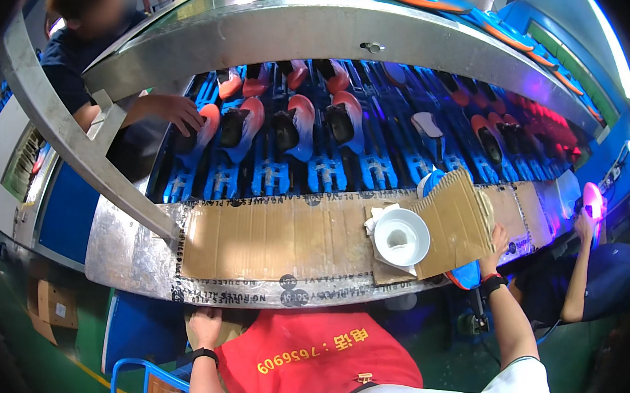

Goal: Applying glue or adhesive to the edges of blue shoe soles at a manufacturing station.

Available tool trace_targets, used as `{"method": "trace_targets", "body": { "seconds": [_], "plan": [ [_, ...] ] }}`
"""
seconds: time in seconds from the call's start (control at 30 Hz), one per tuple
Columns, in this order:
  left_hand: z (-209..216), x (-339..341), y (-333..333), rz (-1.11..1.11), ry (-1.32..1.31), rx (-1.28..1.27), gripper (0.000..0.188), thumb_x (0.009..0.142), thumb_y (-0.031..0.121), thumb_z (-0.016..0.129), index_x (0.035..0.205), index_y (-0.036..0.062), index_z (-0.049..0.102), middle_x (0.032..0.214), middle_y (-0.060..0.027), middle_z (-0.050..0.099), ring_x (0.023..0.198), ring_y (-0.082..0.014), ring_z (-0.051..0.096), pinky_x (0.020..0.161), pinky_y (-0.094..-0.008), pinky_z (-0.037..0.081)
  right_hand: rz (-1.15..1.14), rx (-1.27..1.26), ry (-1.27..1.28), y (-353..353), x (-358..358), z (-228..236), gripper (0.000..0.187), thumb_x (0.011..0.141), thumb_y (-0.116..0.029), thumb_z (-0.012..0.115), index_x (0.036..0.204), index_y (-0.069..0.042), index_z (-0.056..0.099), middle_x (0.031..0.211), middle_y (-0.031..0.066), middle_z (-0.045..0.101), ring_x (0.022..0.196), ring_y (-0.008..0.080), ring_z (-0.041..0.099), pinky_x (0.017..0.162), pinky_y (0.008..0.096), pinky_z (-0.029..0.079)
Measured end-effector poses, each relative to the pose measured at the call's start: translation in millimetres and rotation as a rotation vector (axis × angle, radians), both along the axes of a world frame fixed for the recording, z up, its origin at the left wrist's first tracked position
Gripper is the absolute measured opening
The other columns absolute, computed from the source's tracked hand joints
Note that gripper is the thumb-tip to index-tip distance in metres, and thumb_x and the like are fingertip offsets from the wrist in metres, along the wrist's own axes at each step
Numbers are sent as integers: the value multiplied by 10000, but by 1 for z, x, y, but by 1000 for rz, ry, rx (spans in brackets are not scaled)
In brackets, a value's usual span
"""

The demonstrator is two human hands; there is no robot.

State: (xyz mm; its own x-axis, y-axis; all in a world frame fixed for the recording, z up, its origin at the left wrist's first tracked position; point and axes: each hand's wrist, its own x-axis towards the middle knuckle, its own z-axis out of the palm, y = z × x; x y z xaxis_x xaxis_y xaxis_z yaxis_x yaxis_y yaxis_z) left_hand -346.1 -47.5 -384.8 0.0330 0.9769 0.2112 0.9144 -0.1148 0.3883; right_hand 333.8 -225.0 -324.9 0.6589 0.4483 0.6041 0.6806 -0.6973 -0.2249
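Note:
My right hand (498,247) is closed at the right edge of a bent cardboard sheet (459,225), its fingers partly hidden behind it. A blue and orange sole-like piece (464,275) shows below the sheet, near that wrist. Just left of the sheet stands a white bowl (402,236) with whitish stuff inside, set on a crumpled white cloth (373,219). My left hand (206,325) is low at the table's front edge, fingers curled, beside some brown cardboard (226,332); what it grips is hidden.
Blue racks (327,175) carry several red-to-blue shoes (299,128) beyond the taped, cardboard-covered table (135,257). A metal frame (268,36) spans above. At the left, a co-worker's hand (182,114) touches a shoe; at the right, another person's hand (585,223) holds a pink-lit piece (592,198).

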Motion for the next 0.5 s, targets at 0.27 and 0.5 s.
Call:
{"method": "trace_targets", "body": {
  "seconds": [0.27,0.5],
  "plan": [
    [6,5,-5,27,22,-17,194,682,176,655,614,18,566,593,-149,560,566,-338,534,567,-433,410,6,12,6,-1,-1,1,285,938,-298,410,1047,-92,573,1111,98,506,1095,289,431,925,435,296],
    [7,6,-5,26,-22,5,202,675,171,655,606,8,556,576,-158,549,542,-342,530,536,-435,400,21,39,3,0,-4,4,281,936,-299,415,1047,-92,570,1104,97,504,1087,290,433,920,438,298]
  ]
}}
